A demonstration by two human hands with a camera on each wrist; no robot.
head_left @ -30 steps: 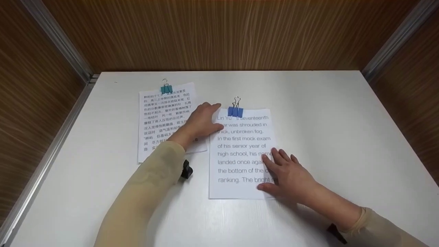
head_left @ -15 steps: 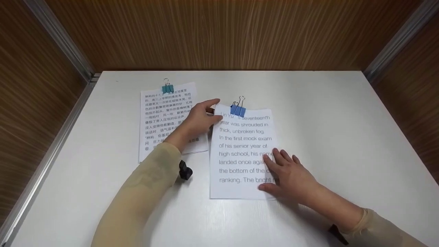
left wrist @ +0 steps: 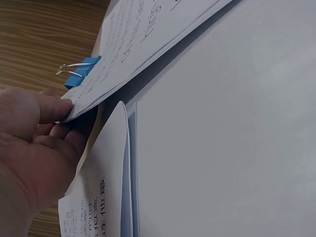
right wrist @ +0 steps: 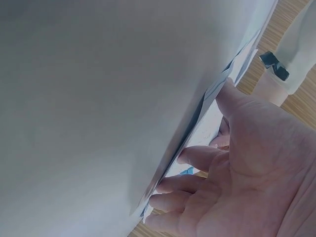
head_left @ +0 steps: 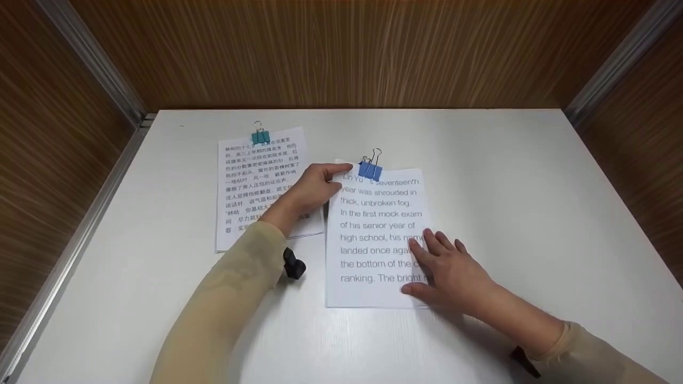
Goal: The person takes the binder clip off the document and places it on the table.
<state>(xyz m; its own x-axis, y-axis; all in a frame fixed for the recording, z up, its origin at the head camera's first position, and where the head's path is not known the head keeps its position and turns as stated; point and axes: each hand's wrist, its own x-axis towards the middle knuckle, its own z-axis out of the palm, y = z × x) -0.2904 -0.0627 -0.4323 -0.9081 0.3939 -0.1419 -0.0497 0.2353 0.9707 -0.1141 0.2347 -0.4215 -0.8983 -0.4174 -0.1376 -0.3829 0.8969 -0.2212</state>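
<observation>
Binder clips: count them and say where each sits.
2: a teal clip on the top edge of the Chinese-text stack, a blue clip on the top edge of the English-text stack.

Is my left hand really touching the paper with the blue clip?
Touching. The left wrist view shows the left hand with its thumb on the paper's corner.

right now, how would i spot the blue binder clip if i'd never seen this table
On the white table, find the English-printed stack whose corner the left hand pinches. At its far edge sits the blue binder clip. Its colour sets it apart from the teal binder clip on the Chinese-printed stack.
</observation>
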